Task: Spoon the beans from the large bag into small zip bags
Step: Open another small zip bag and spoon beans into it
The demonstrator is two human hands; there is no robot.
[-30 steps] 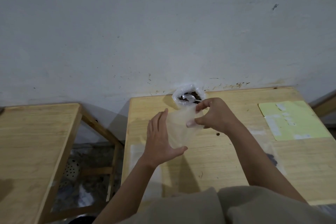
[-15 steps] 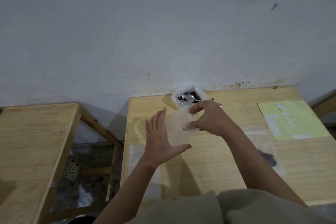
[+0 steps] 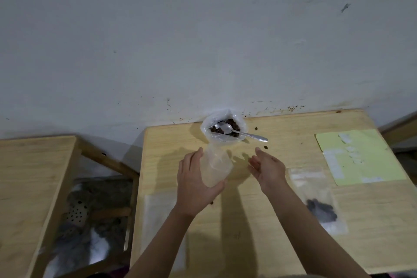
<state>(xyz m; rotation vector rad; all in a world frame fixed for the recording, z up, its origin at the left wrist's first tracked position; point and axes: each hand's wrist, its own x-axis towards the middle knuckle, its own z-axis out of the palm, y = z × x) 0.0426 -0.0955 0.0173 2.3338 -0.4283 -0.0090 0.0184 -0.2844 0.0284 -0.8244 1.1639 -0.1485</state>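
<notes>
right hand [image 3: 267, 165] let go, now open | left hand [image 3: 194, 178] still holds zip bag [image 3: 214, 168]

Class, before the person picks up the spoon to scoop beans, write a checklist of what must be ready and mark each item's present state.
1. Small zip bag held up by the left hand: ok.
2. Small bag's mouth open: cannot tell.
3. Right hand free to take the spoon: ok.
4. Spoon within reach, bowl in the large bag, handle sticking out: ok.
5. Beans left in the large bag: ok.
6. Table free of stray beans: not ok, a few lie loose.
</notes>
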